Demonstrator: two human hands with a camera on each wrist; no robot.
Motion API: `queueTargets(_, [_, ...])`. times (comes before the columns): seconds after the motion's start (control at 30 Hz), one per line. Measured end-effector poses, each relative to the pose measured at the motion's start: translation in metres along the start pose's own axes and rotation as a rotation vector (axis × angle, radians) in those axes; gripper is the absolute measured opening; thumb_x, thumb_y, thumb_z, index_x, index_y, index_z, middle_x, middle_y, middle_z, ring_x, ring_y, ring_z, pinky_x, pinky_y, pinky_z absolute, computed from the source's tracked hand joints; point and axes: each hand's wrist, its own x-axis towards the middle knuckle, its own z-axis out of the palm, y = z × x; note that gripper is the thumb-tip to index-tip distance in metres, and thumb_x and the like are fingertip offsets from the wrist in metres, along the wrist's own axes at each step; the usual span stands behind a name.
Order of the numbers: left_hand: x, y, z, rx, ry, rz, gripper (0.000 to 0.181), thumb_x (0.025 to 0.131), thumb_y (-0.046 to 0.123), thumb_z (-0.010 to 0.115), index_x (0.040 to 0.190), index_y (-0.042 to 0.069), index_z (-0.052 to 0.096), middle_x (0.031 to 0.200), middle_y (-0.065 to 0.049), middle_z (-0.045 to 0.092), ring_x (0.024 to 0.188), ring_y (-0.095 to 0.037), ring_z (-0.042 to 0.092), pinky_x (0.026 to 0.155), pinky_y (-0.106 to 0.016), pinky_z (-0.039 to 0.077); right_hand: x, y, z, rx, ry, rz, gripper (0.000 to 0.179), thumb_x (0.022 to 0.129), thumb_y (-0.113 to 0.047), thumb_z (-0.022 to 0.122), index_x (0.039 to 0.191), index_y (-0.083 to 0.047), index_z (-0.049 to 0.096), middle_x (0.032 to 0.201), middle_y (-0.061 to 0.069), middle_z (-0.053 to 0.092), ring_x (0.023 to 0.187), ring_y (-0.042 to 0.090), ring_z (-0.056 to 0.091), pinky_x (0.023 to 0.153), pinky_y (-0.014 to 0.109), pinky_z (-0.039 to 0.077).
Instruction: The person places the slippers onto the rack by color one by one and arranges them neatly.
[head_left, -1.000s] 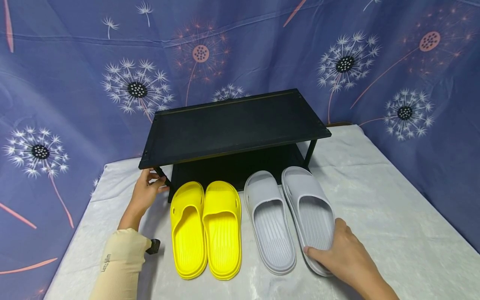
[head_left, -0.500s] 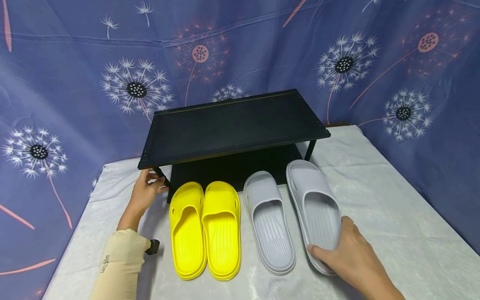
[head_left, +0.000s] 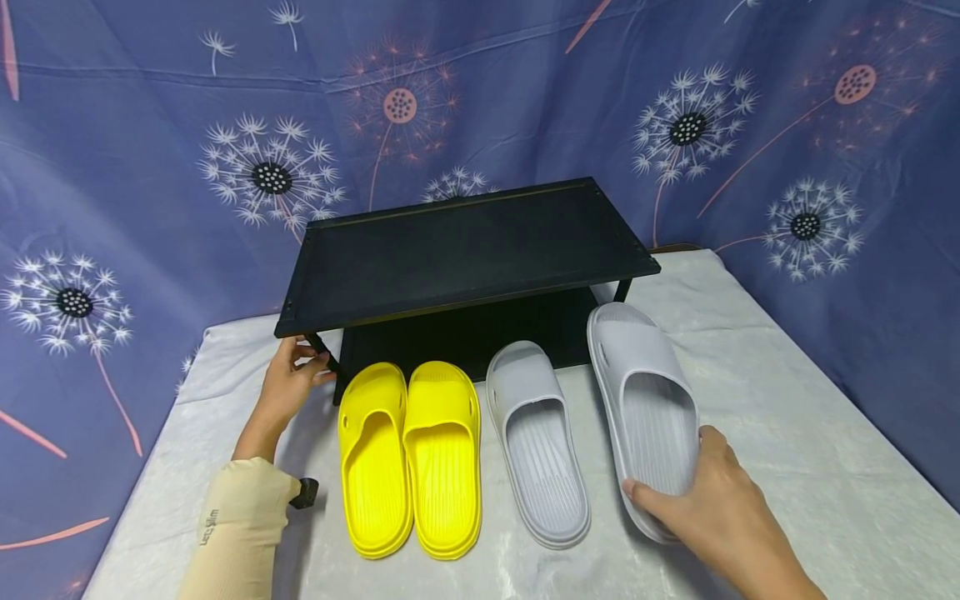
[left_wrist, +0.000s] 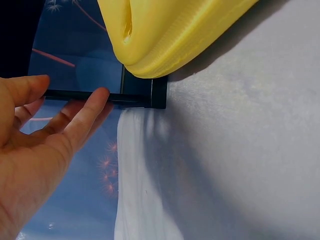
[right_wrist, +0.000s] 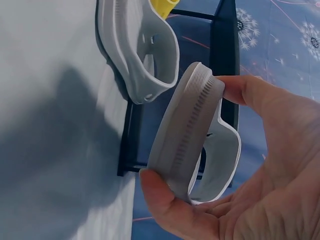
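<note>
My right hand (head_left: pixel 723 512) grips the heel end of a grey slipper (head_left: pixel 651 417), thumb on one edge and fingers on the other. In the right wrist view this slipper is tilted and held off the cloth, its sole edge towards the camera. The other grey slipper (head_left: pixel 546 467) lies to its left, toe at the rack. A pair of yellow slippers (head_left: pixel 447 483) sits farther left, side by side. My left hand (head_left: pixel 291 387) holds the left front leg of the black two-tier shoe rack (head_left: pixel 472 250); the left wrist view shows thumb and fingers about the thin bar (left_wrist: pixel 125 98).
Pale cloth (head_left: pixel 772 400) covers the table, extending right of the held slipper. A blue dandelion-print curtain (head_left: pixel 517 92) hangs behind the rack and along both sides. The rack's lower shelf (head_left: pixel 487 329) is partly hidden by its top board and the slipper toes.
My right hand has raised the grey slipper and shifted it to the right, widening the gap from the other grey one. My left hand stays on the rack leg.
</note>
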Motion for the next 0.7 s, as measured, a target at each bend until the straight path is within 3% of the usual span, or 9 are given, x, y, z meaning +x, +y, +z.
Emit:
queueTargets(0.27, [-0.013, 0.025, 0.005, -0.014, -0.009, -0.001, 0.048, 0.097, -0.002, 0.049, 0.140, 0.007, 0.030, 0.118, -0.024, 0.040, 0.106, -0.044, 0.049, 0.087, -0.051, 0.054, -0.003, -0.001, -0.006, 0.027, 0.071, 0.003, 0.117, 0.070, -0.065, 0.074, 0.136, 0.015, 0.019, 0.113, 0.031, 0.046, 0.085, 0.042, 0.056, 0.066, 0.051, 0.050])
queueTargets(0.53, [-0.014, 0.027, 0.005, -0.015, -0.006, -0.002, 0.047, 0.097, -0.002, 0.049, 0.139, 0.007, 0.031, 0.119, -0.025, 0.041, 0.107, -0.044, 0.049, 0.086, -0.050, 0.055, -0.005, -0.003, -0.010, 0.068, 0.183, -0.006, 0.108, 0.070, -0.059, 0.078, 0.132, 0.013, 0.027, 0.105, 0.027, 0.048, 0.078, 0.038, 0.057, 0.057, 0.043, 0.049])
queueTargets(0.7, [-0.013, 0.027, 0.005, -0.018, -0.004, -0.005, 0.044, 0.097, -0.002, 0.049, 0.137, 0.006, 0.032, 0.118, -0.025, 0.041, 0.107, -0.044, 0.049, 0.085, -0.050, 0.055, -0.005, -0.005, -0.015, 0.081, 0.188, 0.035, 0.114, 0.069, -0.060, 0.077, 0.137, 0.012, 0.022, 0.108, 0.030, 0.049, 0.080, 0.040, 0.057, 0.056, 0.043, 0.049])
